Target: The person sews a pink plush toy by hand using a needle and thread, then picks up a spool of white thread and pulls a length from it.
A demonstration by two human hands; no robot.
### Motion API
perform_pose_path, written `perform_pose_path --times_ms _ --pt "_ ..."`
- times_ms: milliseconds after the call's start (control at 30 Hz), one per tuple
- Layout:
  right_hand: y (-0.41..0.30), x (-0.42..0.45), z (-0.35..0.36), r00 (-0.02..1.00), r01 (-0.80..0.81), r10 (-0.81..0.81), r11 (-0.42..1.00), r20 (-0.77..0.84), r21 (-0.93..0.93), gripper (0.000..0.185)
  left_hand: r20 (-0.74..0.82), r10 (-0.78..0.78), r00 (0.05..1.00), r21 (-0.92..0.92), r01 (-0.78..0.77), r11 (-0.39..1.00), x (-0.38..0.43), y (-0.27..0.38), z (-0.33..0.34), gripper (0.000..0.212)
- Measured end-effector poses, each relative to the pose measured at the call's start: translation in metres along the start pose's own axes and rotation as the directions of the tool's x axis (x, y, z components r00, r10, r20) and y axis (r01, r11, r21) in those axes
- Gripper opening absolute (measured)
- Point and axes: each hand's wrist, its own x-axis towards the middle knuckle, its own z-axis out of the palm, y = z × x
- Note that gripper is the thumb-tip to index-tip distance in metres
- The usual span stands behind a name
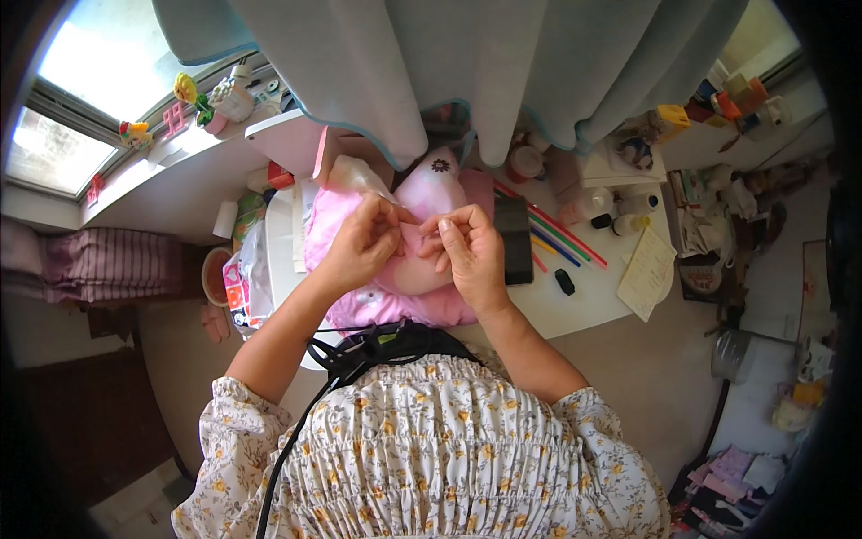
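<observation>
Pink padded fabric [337, 215] lies bunched before me on a white table [572, 310]. Its white part bears a dark flower mark near the top. My left hand [367, 239] is at the middle of the fabric, with thumb and fingers pinched on a bit of it. To its right, my right hand [468, 246] is raised over the fabric, thumb and index finger brought together, the other fingers curled. Whether a needle or thread is between those fingertips is too small to tell. The two hands are apart.
Right of the fabric lie a black smartphone [515, 239], several coloured pens [566, 232], a black cap-like object [564, 281] and a paper with handwriting [645, 273]. Small bottles [596, 201] stand behind. A grey-blue curtain [465, 67] hangs over the table's back. A plastic bag [252, 276] is at the left.
</observation>
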Motion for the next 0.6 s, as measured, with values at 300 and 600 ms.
perform_pose_path --times_ms 300,600 --pt "0.0 -0.005 -0.003 0.995 -0.07 0.073 0.997 -0.071 0.038 0.007 0.03 -0.037 0.999 0.071 0.035 0.997 -0.002 0.004 -0.001 0.013" --pt "-0.001 -0.022 -0.004 0.979 -0.061 0.049 0.997 -0.198 -0.057 0.008 0.057 0.193 0.979 0.5 -0.196 0.844 0.0 0.027 0.004 0.011"
